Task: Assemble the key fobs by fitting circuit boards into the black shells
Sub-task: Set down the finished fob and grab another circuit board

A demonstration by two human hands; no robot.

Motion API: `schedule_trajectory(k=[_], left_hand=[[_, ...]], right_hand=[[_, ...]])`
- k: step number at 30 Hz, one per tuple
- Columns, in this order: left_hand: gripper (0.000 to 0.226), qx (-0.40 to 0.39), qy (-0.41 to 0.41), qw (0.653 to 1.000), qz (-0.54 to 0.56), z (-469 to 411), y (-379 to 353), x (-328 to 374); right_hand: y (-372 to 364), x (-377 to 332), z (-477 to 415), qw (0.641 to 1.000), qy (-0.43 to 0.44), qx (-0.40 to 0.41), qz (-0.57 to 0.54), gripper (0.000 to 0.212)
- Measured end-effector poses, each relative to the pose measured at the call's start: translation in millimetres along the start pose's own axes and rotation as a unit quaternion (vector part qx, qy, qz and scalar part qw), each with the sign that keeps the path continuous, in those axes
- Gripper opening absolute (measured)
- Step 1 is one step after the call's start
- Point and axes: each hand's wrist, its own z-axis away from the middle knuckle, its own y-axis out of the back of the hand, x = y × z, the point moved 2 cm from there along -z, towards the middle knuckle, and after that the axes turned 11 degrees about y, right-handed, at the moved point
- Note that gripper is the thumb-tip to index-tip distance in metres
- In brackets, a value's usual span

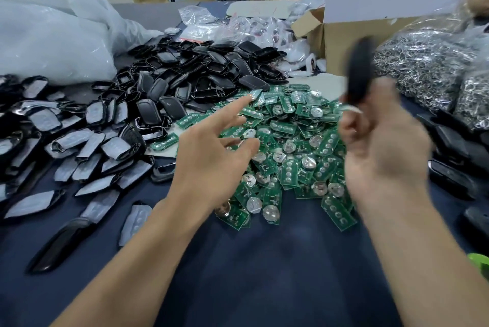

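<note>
A heap of green circuit boards [288,146] with round silver battery clips lies in the middle of the dark blue table [264,268]. Black shells [190,72] are piled behind it and to the left. My left hand [211,152] hovers over the left side of the board heap, fingers spread and straight, index finger pointing away, holding nothing. My right hand [383,152] is raised above the right side of the heap and grips a black key fob shell [360,72], which stands upright and is blurred by motion.
Shells with grey film faces [79,141] spread across the left. More black fobs [455,152] lie at the right edge. Bags of metal key rings [428,67] sit at the right rear, a cardboard box [344,33] behind them, and clear plastic bags [53,35] at the left rear.
</note>
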Motion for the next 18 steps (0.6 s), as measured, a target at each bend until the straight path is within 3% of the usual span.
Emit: schedule_trajectory(k=[2,3,5,6,8,9,11,13,18], left_hand=[[0.058,0.016,0.005,0.999,-0.033,-0.9,0.1,0.6],[0.053,0.024,0.001,0.998,-0.055,-1.1,0.5,0.9],[0.044,0.04,-0.013,0.995,-0.095,-2.9,1.1,-0.3],[0.041,0.05,-0.017,0.992,-0.115,-4.6,2.1,-1.6],[0.036,0.071,-0.012,0.986,-0.153,-9.0,5.1,-3.9],[0.034,0.075,-0.002,0.984,-0.164,-11.5,6.5,-5.9],[0.033,0.072,0.021,0.983,-0.167,-16.0,8.3,-11.2],[0.033,0.072,0.033,0.982,-0.17,-20.6,10.2,-17.1],[0.029,0.037,0.016,0.978,-0.207,-26.8,8.0,-21.1]], right_hand=[[7.9,-2.2,-5.0,0.998,-0.026,0.025,-0.058,0.045],[7.9,0.2,-4.0,0.999,-0.034,0.015,-0.013,0.049],[-2.0,6.1,7.0,0.985,-0.005,-0.037,0.169,0.03],[-9.0,9.4,13.0,0.954,0.041,-0.077,0.286,0.021],[-22.8,21.8,26.7,0.853,0.105,-0.198,0.471,0.032],[-29.5,29.2,33.2,0.806,0.111,-0.252,0.524,0.042],[-39.0,39.9,41.9,0.752,0.104,-0.312,0.571,0.052],[-44.2,46.7,44.6,0.737,0.103,-0.333,0.579,0.048],[-46.4,47.1,41.8,0.764,0.087,-0.294,0.567,0.037]])
